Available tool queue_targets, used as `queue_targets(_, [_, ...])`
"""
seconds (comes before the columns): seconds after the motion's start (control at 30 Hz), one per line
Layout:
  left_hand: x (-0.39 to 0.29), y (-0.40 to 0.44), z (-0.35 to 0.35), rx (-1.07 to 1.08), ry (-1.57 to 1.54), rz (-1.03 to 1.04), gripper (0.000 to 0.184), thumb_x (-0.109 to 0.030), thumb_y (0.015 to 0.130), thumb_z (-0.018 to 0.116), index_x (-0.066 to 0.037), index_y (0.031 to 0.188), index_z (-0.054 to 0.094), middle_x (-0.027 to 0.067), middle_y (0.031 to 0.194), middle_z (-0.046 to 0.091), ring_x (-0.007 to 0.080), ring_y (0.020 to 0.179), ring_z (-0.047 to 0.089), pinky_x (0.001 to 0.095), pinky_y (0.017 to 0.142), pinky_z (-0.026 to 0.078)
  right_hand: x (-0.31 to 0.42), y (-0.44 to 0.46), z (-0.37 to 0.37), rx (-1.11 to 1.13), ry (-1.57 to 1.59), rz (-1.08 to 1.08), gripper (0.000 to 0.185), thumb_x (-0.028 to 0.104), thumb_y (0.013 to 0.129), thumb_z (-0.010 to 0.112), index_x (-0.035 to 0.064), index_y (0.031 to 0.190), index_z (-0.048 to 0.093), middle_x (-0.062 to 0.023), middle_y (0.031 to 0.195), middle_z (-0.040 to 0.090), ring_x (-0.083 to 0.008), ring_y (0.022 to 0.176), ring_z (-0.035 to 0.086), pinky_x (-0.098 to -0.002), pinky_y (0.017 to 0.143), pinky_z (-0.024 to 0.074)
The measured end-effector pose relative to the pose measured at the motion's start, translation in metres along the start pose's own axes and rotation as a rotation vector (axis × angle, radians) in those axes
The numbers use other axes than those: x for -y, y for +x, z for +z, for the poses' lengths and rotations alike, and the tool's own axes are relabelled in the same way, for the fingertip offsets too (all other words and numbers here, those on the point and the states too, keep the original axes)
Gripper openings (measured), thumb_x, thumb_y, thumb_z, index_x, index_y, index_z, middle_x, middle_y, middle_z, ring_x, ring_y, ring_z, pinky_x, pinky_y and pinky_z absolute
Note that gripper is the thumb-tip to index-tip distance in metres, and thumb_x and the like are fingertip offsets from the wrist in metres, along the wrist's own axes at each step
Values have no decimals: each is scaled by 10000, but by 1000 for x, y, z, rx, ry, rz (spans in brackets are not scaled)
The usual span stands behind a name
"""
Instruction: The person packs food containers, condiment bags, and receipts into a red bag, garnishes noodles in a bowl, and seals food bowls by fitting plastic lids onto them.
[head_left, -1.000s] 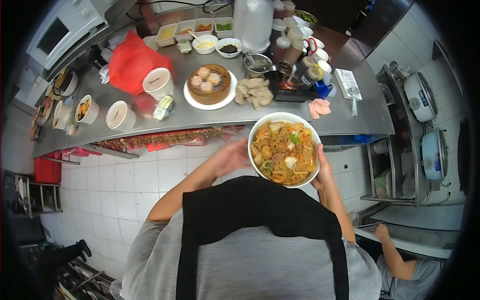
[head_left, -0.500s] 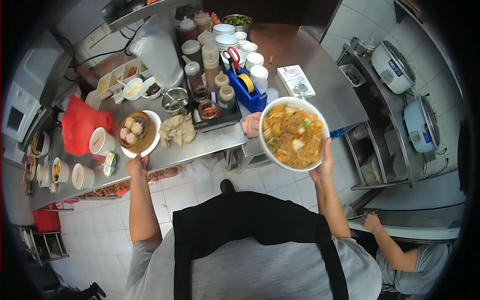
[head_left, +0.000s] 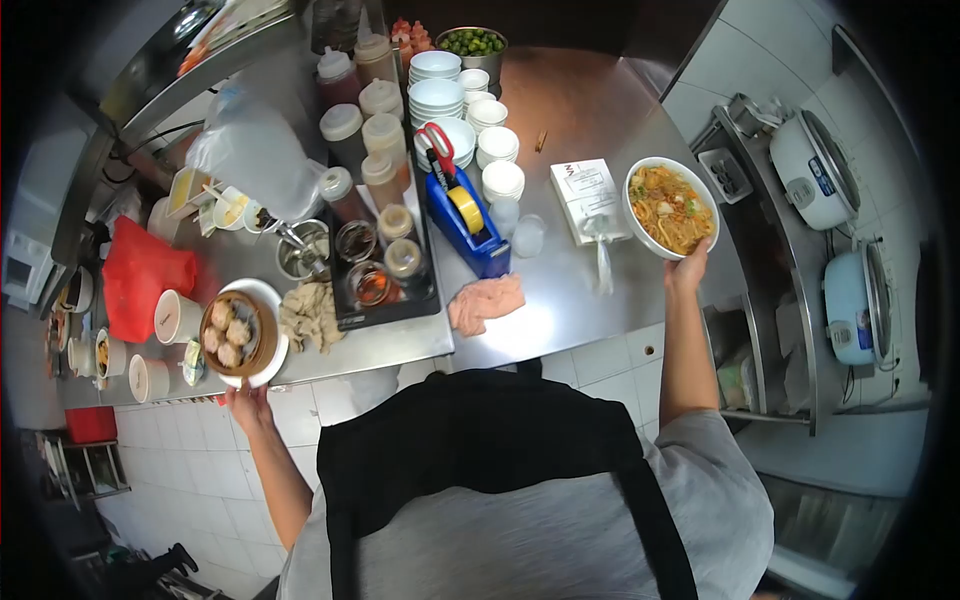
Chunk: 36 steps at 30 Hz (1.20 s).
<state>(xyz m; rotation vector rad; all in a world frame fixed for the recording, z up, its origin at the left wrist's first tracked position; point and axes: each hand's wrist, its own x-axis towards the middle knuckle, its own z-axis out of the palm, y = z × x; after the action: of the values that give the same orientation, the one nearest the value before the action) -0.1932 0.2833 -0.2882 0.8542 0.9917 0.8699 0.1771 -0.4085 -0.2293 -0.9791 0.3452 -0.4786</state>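
Observation:
In the head view my left hand (head_left: 250,402) grips the near rim of a white plate (head_left: 281,352) at the counter's front edge. A round bamboo steamer (head_left: 266,340) with several dumplings (head_left: 229,333) rests on that plate. On the other side, my right hand (head_left: 687,268) holds a white bowl (head_left: 644,233) by its near side, the fingers partly hidden beneath it. Noodles (head_left: 670,208) with vegetables fill the bowl. Beside the bowl lies a white box (head_left: 585,192) with a clear plastic piece on it.
Sauce bottles and jars crowd a black tray (head_left: 390,315) in the middle. Near it are a blue tape dispenser (head_left: 470,228), a pink cloth (head_left: 487,303), a beige cloth (head_left: 312,315) and stacked white bowls (head_left: 437,98). Rice cookers (head_left: 815,168) stand on the right shelf.
My right hand has carried the noodle bowl away from me and to the right, past the white box. My left hand stays at the plate. The view has shifted, and the other person's arm is out of sight.

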Motion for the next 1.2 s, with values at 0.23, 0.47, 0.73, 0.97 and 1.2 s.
queue_targets(0.23, [5, -132, -29, -241, -4, 16, 263, 18, 895, 476, -8, 1143, 392, 190, 1134, 528, 302, 959, 601, 398, 792, 555, -54, 130, 31, -16, -49, 274, 529, 463, 971, 282, 74, 1328, 316, -140, 1313, 441, -340, 1081, 550, -529, 777, 527])
queue_targets(0.47, [2, -273, -49, -239, -41, 69, 222, 7, 898, 477, -15, 1114, 432, 181, 1082, 578, 281, 946, 622, 388, 793, 555, -111, 247, 97, 14, -29, 323, 540, 418, 971, 322, 28, 1337, 254, -215, 1254, 451, -389, 1064, 543, -537, 747, 554])
queue_targets(0.73, [-36, -397, 60, -154, 1, 118, 315, 24, 889, 474, -5, 1202, 451, 156, 1159, 574, 253, 1024, 603, 355, 858, 531, -161, 317, 159, 117, -84, 376, 618, 522, 951, 277, 57, 1359, 292, -170, 1354, 382, -274, 1087, 557, -401, 847, 499])
queue_targets(0.97, [-45, -397, 189, -90, 76, 20, 427, 34, 847, 476, -13, 1265, 404, 158, 1210, 536, 269, 1046, 591, 412, 865, 528, -177, 188, 206, 845, -681, 65, 324, 53, 838, 474, 50, 1141, 588, -121, 1172, 591, -271, 1067, 557, -322, 898, 448])
queue_targets(1.2, [4, -356, 364, 224, 140, -143, 289, 11, 859, 488, -34, 1142, 455, 154, 1090, 583, 265, 962, 619, 385, 808, 549, -198, 192, 218, 1495, -1166, -667, 221, 69, 790, 567, 89, 985, 668, -68, 982, 611, -268, 949, 546, -366, 854, 452])
